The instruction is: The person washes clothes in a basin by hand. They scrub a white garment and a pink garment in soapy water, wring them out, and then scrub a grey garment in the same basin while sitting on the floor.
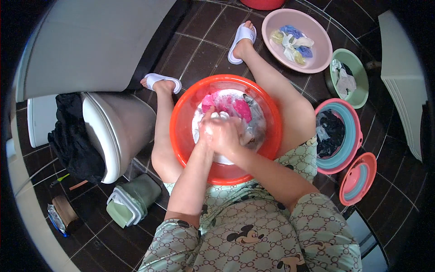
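Observation:
An orange-red basin [176, 119] sits between my knees, with sudsy water and wet laundry inside. My left hand [206, 130] and my right hand [229, 132] are pressed together over it, both closed. A bunched wet white cloth [220, 116] pokes out between the fingers; most of it is hidden, and lather covers my skin. Just beyond my hands a bright pink cloth [242, 109] floats in the foam. Greyish wet fabric [254, 120] lies at the basin's right side.
A pale pink basin [269, 47] with blue, white and yellow cloths, a green basin [360, 84] and a blue-and-pink basin [349, 136] stand right, near a small coral basin [370, 172]. At left are a toilet [129, 131] draped with black clothing [74, 136] and a bin [147, 192].

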Demonstrator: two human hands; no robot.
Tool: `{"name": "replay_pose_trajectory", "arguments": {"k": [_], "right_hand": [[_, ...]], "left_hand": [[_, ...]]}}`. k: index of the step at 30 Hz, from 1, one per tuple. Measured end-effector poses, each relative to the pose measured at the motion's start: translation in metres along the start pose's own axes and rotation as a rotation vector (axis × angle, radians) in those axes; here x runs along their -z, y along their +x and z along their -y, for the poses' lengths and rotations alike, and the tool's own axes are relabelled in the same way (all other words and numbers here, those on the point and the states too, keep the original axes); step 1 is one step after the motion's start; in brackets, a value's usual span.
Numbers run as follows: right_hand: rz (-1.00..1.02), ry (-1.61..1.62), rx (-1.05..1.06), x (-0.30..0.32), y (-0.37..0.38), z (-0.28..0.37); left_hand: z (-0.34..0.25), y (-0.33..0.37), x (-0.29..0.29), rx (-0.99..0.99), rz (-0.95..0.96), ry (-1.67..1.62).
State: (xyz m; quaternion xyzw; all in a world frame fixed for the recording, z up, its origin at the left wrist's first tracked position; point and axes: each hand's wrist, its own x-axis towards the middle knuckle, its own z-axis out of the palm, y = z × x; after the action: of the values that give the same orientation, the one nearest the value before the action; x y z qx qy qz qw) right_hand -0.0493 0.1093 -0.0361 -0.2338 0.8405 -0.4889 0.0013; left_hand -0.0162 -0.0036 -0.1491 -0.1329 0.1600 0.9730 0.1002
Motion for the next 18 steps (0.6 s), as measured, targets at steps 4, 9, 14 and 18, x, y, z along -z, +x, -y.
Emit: {"name": "replay_pose_trajectory", "arguments": {"k": [4, 9, 14, 18], "right_hand": [[-0.057, -0.142, -0.288, -0.002, 0.022, -0.055], [0.024, -0.110, -0.317, -0.002, 0.020, -0.031], [0.203, -0.124, -0.441, 0.019, 0.017, -0.061], [0.296, -0.065, -0.384, 0.035, 0.003, -0.073]], "left_hand": [[0.016, 0.013, -0.087, -0.032, -0.729, 0.324], [-0.005, -0.017, -0.026, -0.117, -0.309, 0.800], [-0.002, -0.001, -0.116, 0.022, -0.746, 0.320], [-0.037, -0.018, -0.123, -0.073, -0.576, 0.776]]}}
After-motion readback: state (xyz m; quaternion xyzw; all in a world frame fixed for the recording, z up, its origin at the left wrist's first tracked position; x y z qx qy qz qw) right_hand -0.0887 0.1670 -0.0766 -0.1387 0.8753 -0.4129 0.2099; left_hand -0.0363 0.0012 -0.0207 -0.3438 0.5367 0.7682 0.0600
